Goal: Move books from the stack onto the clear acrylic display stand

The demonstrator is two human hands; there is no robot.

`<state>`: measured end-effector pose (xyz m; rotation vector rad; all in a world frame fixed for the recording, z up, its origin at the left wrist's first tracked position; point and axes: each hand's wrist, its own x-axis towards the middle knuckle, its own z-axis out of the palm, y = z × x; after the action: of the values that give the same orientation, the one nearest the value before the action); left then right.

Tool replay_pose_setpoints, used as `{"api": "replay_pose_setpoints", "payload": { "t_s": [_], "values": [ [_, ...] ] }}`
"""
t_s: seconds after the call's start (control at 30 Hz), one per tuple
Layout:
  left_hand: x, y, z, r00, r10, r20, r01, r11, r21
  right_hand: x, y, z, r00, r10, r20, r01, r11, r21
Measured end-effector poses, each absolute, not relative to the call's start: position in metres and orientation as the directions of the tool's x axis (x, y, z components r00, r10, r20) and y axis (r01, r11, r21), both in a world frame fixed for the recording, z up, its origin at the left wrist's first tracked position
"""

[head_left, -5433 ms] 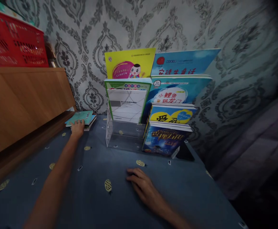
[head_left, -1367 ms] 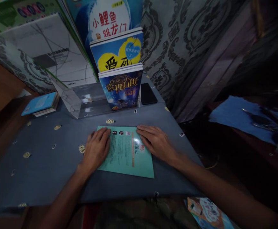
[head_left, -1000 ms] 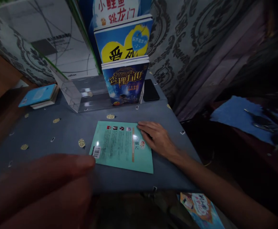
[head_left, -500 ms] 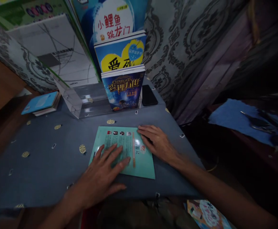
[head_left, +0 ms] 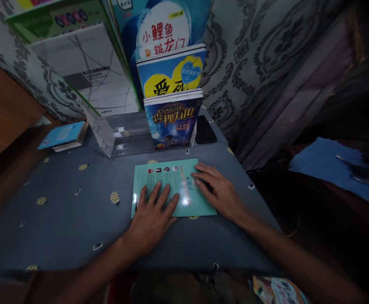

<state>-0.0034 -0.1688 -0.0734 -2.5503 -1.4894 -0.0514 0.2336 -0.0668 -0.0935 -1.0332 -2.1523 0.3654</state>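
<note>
A teal-green book (head_left: 168,171) lies flat on the table, its cover carrying small pictures, lines of print and an orange stripe; the print runs sideways to me. Across its lower left part rests my left hand (head_left: 154,215), fingers spread on the cover. My right hand (head_left: 217,190) touches the book's right edge and upper right corner with loosely stretched fingers. Neither hand is wrapped round anything. Behind the book stands a clear acrylic book rack (head_left: 121,145), with a dark blue book (head_left: 174,122) at its front.
More books fill the rack, among them a white-covered one (head_left: 89,71) and a blue-and-yellow one (head_left: 171,74). Small blue books (head_left: 62,135) lie at the left. A black phone (head_left: 206,130) sits right of the rack. Blue cloth (head_left: 333,169) lies beyond the table's right edge.
The teal-green book has turned slightly and moved away from me, so it lies squarer to the table. Both hands have gone along on it. The camera view has shifted a little.
</note>
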Motion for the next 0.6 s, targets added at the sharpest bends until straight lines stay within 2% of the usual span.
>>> {"api": "replay_pose_setpoints", "payload": {
  "t_s": [0.23,0.6],
  "values": [
    [-0.009,-0.163,-0.075,0.547,0.826,0.135,0.837,-0.542,-0.074,0.229,-0.070,-0.102,-0.522,0.665,0.535,0.603,0.731,-0.320],
    [-0.058,-0.169,-0.078,0.416,0.903,0.102,0.903,-0.424,0.066,0.223,-0.078,-0.089,-0.567,0.674,0.474,0.627,0.726,-0.282]
  ]
}}
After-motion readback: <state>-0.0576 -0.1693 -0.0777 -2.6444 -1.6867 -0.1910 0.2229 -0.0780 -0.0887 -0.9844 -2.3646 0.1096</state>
